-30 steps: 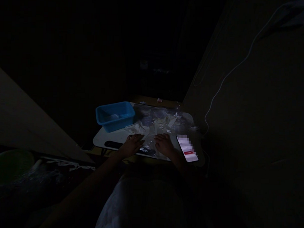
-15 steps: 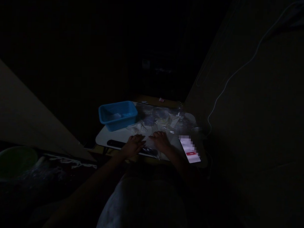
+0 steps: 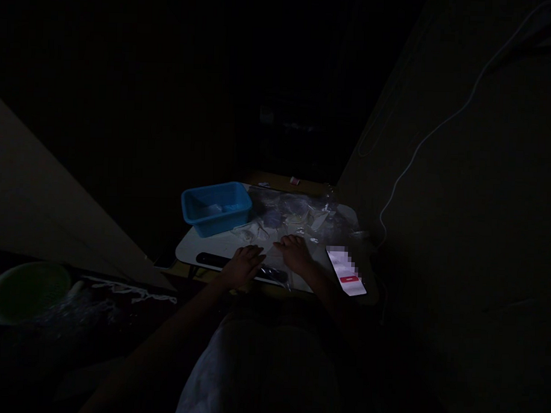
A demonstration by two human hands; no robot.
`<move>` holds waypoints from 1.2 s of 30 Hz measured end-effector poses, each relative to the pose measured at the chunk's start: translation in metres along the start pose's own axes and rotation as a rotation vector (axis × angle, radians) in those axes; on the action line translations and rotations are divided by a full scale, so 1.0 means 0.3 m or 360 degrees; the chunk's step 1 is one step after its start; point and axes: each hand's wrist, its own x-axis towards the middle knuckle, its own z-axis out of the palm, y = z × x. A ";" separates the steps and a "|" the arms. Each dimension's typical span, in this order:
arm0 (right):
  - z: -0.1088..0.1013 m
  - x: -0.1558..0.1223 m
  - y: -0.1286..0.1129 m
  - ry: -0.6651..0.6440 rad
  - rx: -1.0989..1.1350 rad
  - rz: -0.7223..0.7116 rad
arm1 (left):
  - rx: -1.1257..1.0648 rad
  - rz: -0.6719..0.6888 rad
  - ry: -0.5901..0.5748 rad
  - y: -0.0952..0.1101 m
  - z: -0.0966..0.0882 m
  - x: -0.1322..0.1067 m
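The scene is very dark. My left hand [image 3: 244, 264] lies low over the front edge of a small white table [image 3: 190, 247], its fingers stretched towards the middle. Clear plastic [image 3: 275, 273], thin like a bag, lies between my hands. My right hand [image 3: 295, 252] rests palm down at the plastic's right side, fingers loosely extended; contact beneath them is hard to make out. A long dark bar [image 3: 210, 260] runs along the front edge, partly behind my left hand. Small whitish pieces [image 3: 253, 231] lie just beyond my hands.
A blue basin [image 3: 216, 209] stands at the table's back left. Crumpled clear plastic [image 3: 309, 210] covers the back. To the right lies a lit phone [image 3: 347, 272]. A white cable [image 3: 422, 142] hangs along the right wall. A green tub [image 3: 26, 291] is on the floor at left.
My right hand has shifted slightly right and away from my left, so the gap between them is a little wider. The whole view has moved slightly.
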 end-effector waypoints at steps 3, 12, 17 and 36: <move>-0.003 -0.014 -0.020 0.0010 -0.0003 -0.0119 | 0.0013 -0.0005 -0.0001 0.004 -0.004 0.002; 0.008 -0.003 0.015 0.0007 -0.0008 0.0009 | -0.0031 -0.0007 0.0023 0.001 -0.005 -0.022; 0.015 0.000 0.016 0.0021 -0.0018 0.0000 | -0.0054 -0.0072 0.0043 -0.006 -0.013 -0.035; 0.066 -0.160 0.211 0.0522 0.1726 0.1218 | -0.0160 0.0243 -0.0190 0.082 0.082 0.204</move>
